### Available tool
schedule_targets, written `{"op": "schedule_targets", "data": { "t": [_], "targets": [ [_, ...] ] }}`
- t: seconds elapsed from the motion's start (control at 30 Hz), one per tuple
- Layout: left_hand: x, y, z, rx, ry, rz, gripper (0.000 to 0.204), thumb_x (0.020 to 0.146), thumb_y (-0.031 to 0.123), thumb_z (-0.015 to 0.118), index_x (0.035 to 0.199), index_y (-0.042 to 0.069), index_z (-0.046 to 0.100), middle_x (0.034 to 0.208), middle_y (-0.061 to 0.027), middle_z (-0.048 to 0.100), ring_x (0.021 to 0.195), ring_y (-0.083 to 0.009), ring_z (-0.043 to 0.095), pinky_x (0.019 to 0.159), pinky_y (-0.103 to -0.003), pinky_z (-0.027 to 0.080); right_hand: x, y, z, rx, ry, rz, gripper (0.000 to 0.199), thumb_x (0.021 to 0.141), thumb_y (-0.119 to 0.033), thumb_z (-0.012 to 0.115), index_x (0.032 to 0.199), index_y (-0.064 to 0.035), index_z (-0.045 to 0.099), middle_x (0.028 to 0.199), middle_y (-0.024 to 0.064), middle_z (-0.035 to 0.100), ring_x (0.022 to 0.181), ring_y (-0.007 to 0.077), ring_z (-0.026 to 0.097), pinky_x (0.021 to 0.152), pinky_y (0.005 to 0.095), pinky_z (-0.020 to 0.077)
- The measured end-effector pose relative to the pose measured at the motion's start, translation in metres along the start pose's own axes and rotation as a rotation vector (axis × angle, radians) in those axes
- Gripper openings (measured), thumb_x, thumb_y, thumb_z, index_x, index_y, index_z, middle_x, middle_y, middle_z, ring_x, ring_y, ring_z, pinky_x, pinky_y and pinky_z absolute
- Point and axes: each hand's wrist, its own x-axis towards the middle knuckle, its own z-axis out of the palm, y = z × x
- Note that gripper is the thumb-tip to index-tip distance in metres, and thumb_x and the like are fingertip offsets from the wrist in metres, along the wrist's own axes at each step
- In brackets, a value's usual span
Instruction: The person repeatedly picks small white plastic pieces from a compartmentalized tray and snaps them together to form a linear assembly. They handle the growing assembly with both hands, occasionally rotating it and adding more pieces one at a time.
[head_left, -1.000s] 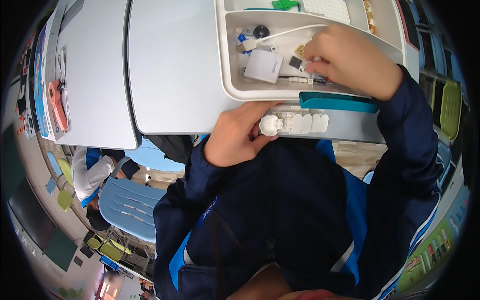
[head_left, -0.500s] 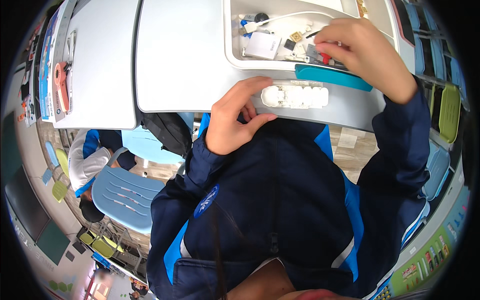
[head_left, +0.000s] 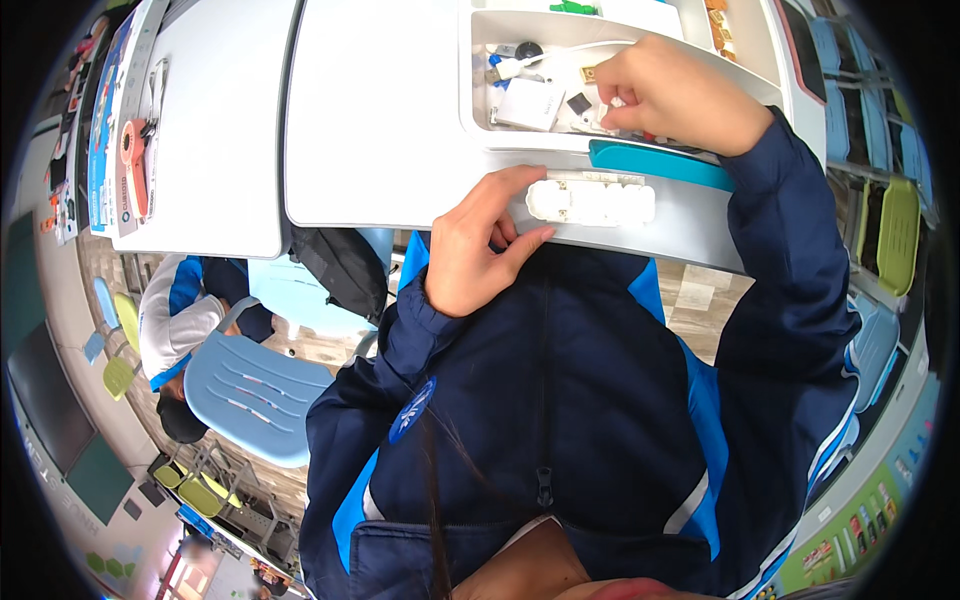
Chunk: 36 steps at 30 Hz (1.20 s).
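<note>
A long white plastic piece with rounded lobes lies along the table's near edge. My left hand rests at its left end, thumb and forefinger apart. The forefinger tip is by the piece's upper corner and the thumb lies over the table edge. My right hand reaches into a white tray, its fingers pinched on a small white part. Beside those fingers in the tray are a white box, a small dark square and a white USB cable.
A teal strip runs along the tray's front side. Orange pieces and a green piece sit in farther compartments. An orange tool lies on the left table. Behind it is a blue chair; another person bends nearby.
My right hand has shifted left within the tray, from beside a red piece to the small white part. My left hand stays by the long white piece. The view has moved slightly.
</note>
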Motion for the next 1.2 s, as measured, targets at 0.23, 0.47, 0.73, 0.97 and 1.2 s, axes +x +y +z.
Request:
{"op": "schedule_targets", "data": {
  "t": [0.23, 0.47, 0.73, 0.97, 1.2],
  "targets": [
    [0.002, 0.002, 0.006, 0.115, 0.064, 0.067, 0.045, 0.076, 0.011, 0.086, 0.116, 0.009, 0.068, 0.108, -0.0038, 0.073, 0.049, -0.0125, 0.053, 0.051, -0.026, 0.046, -0.065, -0.02, -0.021, 0.277, 0.387, -0.005, 0.021, 0.081, -0.013, 0.081, 0.092, 0.002, 0.071, 0.076, 0.012, 0.065, 0.065, 0.0203, 0.063, 0.063, 0.0327, 0.0497],
    [0.006, 0.007, 0.023, 0.227, 0.146, 0.142, 0.047, 0.07, 0.021, 0.093, 0.109, 0.011, 0.069, 0.104, 0.0008, 0.077, 0.05, -0.0106, 0.046, 0.049, -0.025, 0.04, -0.158, -0.053, 0.059, 0.336, 0.428, 0.318, 0.018, 0.084, -0.002, 0.078, 0.098, 0.0017, 0.068, 0.082, 0.012, 0.065, 0.064, 0.0212, 0.063, 0.061, 0.0319, 0.0505],
    [0.009, 0.008, 0.032, 0.263, 0.103, 0.238, 0.055, 0.066, 0.025, 0.096, 0.114, 0.01, 0.071, 0.107, -0.0013, 0.074, 0.052, -0.0107, 0.045, 0.049, -0.025, 0.038, -0.158, -0.028, 0.108, 0.322, 0.756, 0.521, 0.023, 0.085, -0.003, 0.078, 0.108, -0.0025, 0.075, 0.09, 0.0143, 0.071, 0.072, 0.0243, 0.067, 0.066, 0.0315, 0.0526],
    [0.01, 0.005, 0.029, 0.231, 0.056, 0.234, 0.055, 0.067, 0.022, 0.095, 0.116, 0.01, 0.072, 0.114, -0.0028, 0.074, 0.056, -0.0096, 0.05, 0.049, -0.023, 0.038, -0.153, -0.025, 0.127, 0.197, 0.907, 0.514, 0.031, 0.082, -0.004, 0.079, 0.113, -0.009, 0.078, 0.119, 0.0105, 0.068, 0.073, 0.0189, 0.064, 0.066, 0.032, 0.0529],
    [0.012, 0.006, 0.023, 0.209, 0.006, 0.206, 0.053, 0.069, 0.019, 0.094, 0.117, 0.01, 0.071, 0.116, -0.0044, 0.074, 0.06, -0.0112, 0.054, 0.05, -0.023, 0.041, -0.139, -0.039, 0.139, 0.198, 0.919, 0.418, 0.029, 0.078, -0.005, 0.082, 0.107, -0.0076, 0.079, 0.125, 0.0101, 0.066, 0.075, 0.0214, 0.057, 0.068, 0.032, 0.0515]
  ]
}}
